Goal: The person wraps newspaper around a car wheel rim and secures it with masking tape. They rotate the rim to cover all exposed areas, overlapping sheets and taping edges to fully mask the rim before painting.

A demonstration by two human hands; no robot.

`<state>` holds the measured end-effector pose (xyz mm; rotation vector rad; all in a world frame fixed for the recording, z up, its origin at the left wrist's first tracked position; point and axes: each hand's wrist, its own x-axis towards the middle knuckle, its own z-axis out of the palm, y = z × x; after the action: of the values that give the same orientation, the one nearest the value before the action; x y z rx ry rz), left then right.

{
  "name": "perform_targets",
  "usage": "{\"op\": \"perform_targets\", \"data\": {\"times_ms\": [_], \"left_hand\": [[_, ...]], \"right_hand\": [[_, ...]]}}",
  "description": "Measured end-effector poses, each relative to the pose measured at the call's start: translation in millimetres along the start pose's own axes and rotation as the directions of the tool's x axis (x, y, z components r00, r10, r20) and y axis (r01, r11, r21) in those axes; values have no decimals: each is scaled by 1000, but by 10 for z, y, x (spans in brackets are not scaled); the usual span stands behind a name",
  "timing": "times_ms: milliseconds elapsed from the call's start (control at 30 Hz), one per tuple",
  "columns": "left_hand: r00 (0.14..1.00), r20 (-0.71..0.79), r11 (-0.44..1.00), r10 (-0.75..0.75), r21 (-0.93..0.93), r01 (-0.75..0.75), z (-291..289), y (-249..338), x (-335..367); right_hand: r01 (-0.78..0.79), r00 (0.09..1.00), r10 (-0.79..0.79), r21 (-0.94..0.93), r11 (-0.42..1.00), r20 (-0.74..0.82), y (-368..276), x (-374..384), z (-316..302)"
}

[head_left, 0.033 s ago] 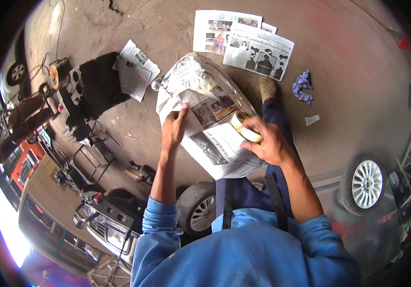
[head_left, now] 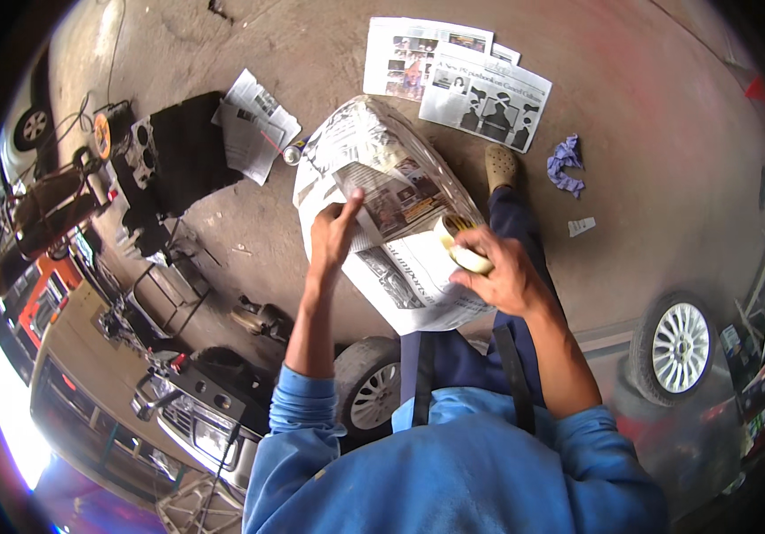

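Observation:
A large rounded object in front of me is covered with newspaper (head_left: 400, 267); a shiny rim (head_left: 418, 138) shows along its far right side. My left hand (head_left: 334, 236) grips the paper at the left side, thumb on top, its other fingers partly hidden. In my right hand (head_left: 503, 276) is a roll of cream masking tape (head_left: 467, 255), held over the right side of the newspaper. Whether a strip runs from the roll to the paper is hard to make out.
Loose newspaper sheets (head_left: 485, 98) lie on the floor ahead, beside my shoe (head_left: 501, 166). A crumpled purple cloth or paper (head_left: 565, 166) is at right. A spray can (head_left: 293, 153) and a black panel (head_left: 182, 156) are at left. Wheels (head_left: 672, 349) stand on both sides.
My left hand has shifted slightly to the right over the newspaper. The right hand keeps its hold on the tape roll, almost in the same place.

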<state>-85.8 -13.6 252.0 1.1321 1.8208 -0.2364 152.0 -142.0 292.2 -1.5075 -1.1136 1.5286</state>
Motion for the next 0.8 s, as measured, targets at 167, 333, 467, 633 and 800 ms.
{"op": "perform_targets", "data": {"times_ms": [167, 333, 467, 633, 800], "left_hand": [[985, -111, 780, 129, -602, -171, 281, 109, -397], [994, -84, 768, 69, -632, -107, 449, -194, -799], [935, -329, 797, 132, -526, -298, 421, -540, -803], [728, -652, 929, 213, -94, -357, -47, -1096, -480], [769, -502, 881, 396, -28, -472, -3, -1337, -233]], "right_hand": [[166, 984, -171, -96, 981, -47, -185, -159, 151], [185, 983, -185, -142, 973, 12, -339, -333, 341], [256, 963, -238, -146, 956, 127, -387, -436, 552], [137, 989, -144, -185, 973, -24, -408, -504, 622], [61, 981, -91, -172, 983, -172, -450, -508, 599]]}}
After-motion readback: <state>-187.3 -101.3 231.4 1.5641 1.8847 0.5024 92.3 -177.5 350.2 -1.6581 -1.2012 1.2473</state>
